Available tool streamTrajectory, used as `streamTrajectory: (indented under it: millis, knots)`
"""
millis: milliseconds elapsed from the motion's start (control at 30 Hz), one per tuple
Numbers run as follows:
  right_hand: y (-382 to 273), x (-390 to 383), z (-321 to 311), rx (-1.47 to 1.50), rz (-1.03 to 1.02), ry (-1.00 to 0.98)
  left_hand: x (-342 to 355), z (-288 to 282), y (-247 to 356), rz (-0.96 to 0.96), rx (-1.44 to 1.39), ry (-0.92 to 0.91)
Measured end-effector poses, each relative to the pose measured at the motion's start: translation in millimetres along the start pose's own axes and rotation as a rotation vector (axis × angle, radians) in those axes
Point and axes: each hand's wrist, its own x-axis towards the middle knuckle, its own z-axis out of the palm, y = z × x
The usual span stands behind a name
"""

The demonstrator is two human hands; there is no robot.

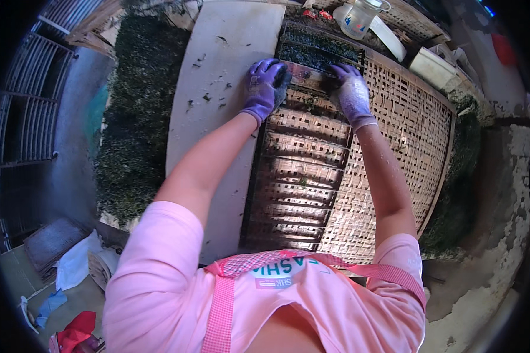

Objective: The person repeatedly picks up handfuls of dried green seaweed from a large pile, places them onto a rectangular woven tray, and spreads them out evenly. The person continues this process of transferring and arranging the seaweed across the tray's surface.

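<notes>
Both my hands wear purple gloves with dark fingertips. My left hand [265, 88] has its fingers curled over the left end of a short reddish-brown board [305, 72], and my right hand [350, 94] grips its right end. The board lies across a long dark frame with crossbars [300, 157], which rests on a woven bamboo mat [388, 153]. Beyond the board, dark green shredded leafy matter [321, 50] fills the far part of the frame. Nearer to me, the sections show bare weave with a few green scraps.
Left of the frame lies a pale board [212, 129] sprinkled with dark bits. Dark green leafy heaps [138, 117] flank it on the left, with another [459, 170] at right. At the back stand a clear jug [359, 19] and a white container [433, 67].
</notes>
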Motion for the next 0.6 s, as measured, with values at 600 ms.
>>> streamTrajectory:
  millis: [600]
  knots:
    - [-116, -50, 27, 0.315, 0.226, -0.068, -325, -213, 31, -0.227, 0.247, -0.195]
